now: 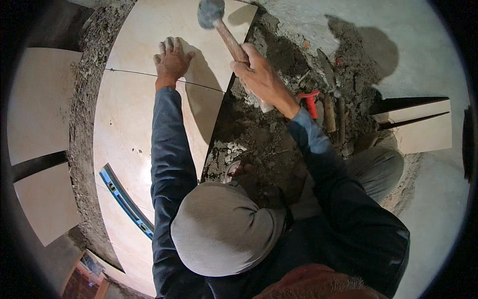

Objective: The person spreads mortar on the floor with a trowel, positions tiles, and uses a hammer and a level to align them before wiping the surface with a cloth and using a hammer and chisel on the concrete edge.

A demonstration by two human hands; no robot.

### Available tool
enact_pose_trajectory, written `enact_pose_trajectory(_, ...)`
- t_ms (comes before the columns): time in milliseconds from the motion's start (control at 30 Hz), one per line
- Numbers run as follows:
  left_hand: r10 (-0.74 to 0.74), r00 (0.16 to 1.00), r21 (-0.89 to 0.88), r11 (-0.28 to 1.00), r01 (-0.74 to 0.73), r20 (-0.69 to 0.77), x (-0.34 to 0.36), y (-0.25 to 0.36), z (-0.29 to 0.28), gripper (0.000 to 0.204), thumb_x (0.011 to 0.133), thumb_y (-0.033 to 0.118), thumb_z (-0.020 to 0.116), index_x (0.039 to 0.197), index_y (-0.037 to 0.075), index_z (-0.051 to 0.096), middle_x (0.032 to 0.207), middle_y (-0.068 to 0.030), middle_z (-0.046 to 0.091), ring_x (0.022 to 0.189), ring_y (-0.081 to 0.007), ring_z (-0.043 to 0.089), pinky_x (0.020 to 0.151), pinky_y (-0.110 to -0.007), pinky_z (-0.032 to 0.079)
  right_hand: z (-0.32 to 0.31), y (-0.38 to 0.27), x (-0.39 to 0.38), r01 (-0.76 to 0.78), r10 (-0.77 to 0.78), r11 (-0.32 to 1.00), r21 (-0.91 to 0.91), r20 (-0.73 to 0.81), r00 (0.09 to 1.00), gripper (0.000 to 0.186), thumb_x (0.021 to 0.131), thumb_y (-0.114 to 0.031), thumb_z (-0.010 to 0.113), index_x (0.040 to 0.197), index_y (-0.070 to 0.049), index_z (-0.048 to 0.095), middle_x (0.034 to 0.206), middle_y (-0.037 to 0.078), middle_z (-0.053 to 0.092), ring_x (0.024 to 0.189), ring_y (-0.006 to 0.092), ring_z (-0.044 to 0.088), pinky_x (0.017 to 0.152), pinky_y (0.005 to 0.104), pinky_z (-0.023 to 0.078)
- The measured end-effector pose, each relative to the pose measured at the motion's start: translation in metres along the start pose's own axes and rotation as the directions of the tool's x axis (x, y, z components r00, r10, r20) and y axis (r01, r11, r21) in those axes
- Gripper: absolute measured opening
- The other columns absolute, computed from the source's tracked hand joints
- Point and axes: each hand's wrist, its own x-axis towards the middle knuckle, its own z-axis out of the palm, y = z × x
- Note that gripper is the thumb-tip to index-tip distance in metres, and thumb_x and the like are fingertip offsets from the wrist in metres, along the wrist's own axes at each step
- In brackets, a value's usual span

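Note:
My left hand (173, 63) presses flat on a large cream floor tile (137, 32), its fingers spread, just beyond a dark joint line. Another cream tile (124, 117) lies on the near side of that line. My right hand (261, 77) is closed around the wooden handle of a mallet (211, 13) with a dark, rounded head. The mallet is raised and tilted, its head toward the far end of the tile. Beside the tile's right edge is rough grey mortar (254, 132). A blue spirit level (124, 199) rests on the near tiling, left of my left forearm.
A red-handled tool (309, 103) and a wooden handle (329, 114) lie in the mortar to the right. Cut tile pieces (423, 132) stand beyond my bent leg (376, 169). More tiles (42, 107) lie at left, past a strip of rubble (87, 129).

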Motion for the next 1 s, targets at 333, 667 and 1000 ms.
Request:
enact_pose_trajectory(333, -0.021, 0.994, -0.028, 0.999, 0.024, 0.105, 0.015, 0.006, -0.007, 0.090, 0.083, 0.064, 0.060, 0.151, 0.014, 0.031, 0.158, -0.0143, 0.025, 0.145, -0.0376, 0.023, 0.109, -0.063, 0.026, 0.004, 0.056, 0.081, 0.021, -0.048, 0.986, -0.167, -0.161, 0.986, 0.048, 0.100, -0.040, 0.048, 0.136, -0.009, 0.040, 0.092, 0.013, 0.063, 0.074, 0.0252, 0.063, 0.067, 0.0444, 0.052)
enact_pose_trajectory(667, -0.094, 0.860, -0.069, 0.995, 0.068, -0.502, -0.088, 0.035, 0.044, 0.067, 0.100, 0.048, 0.036, 0.146, 0.000, 0.035, 0.151, -0.0249, 0.033, 0.140, -0.0427, 0.030, 0.116, -0.054, 0.020, -0.093, -0.002, -0.036, -0.365, 0.356, 0.930, -0.045, -0.139, 0.924, 0.042, 0.092, -0.054, 0.060, 0.083, -0.013, 0.059, 0.059, -0.005, 0.044, 0.042, 0.0045, 0.038, 0.036, 0.0225, 0.032)
enact_pose_trajectory(1000, -0.132, 0.902, -0.157, 0.985, 0.073, -0.412, -0.141, 0.075, 0.030, 0.069, 0.096, 0.044, 0.044, 0.144, -0.004, 0.035, 0.149, -0.0267, 0.034, 0.140, -0.0431, 0.028, 0.115, -0.057, 0.018, -0.032, -0.003, -0.045, -0.308, 0.301, 0.930, 0.201, 0.067, 0.951, 0.036, 0.097, -0.042, 0.058, 0.110, -0.010, 0.050, 0.068, -0.002, 0.047, 0.045, 0.0062, 0.043, 0.038, 0.0232, 0.037)
